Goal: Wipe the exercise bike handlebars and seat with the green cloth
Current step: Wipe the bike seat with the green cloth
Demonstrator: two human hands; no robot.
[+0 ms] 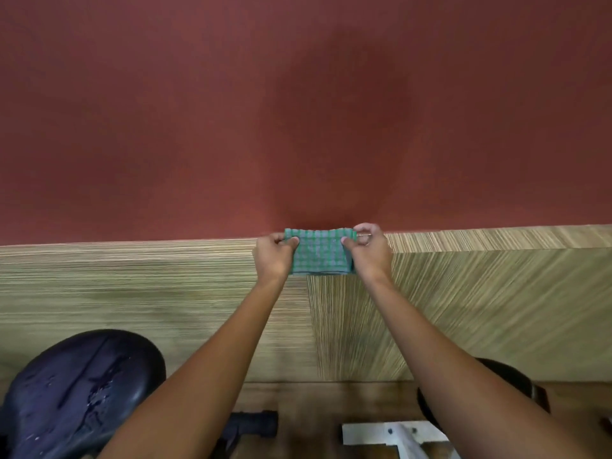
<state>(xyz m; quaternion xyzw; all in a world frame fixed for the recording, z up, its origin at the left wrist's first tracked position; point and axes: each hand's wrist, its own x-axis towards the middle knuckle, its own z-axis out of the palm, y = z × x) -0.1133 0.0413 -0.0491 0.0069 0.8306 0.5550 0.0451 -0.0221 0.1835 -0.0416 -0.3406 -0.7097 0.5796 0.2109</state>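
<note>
The green checked cloth (318, 251) is folded into a small rectangle and held up in front of the wall at arm's length. My left hand (275, 256) pinches its left edge and my right hand (369, 251) pinches its right edge, with the cloth stretched between them. The black bike seat (79, 392) sits at the lower left, its cracked surface showing. A black bike part (255, 424) and a white frame piece (394, 433) show at the bottom edge. The handlebars are not clearly in view.
A red wall (298, 111) fills the upper half above a striped wooden panel (132, 286). A dark round object (510, 379) lies behind my right forearm. Brown wooden floor (314, 402) runs along the bottom.
</note>
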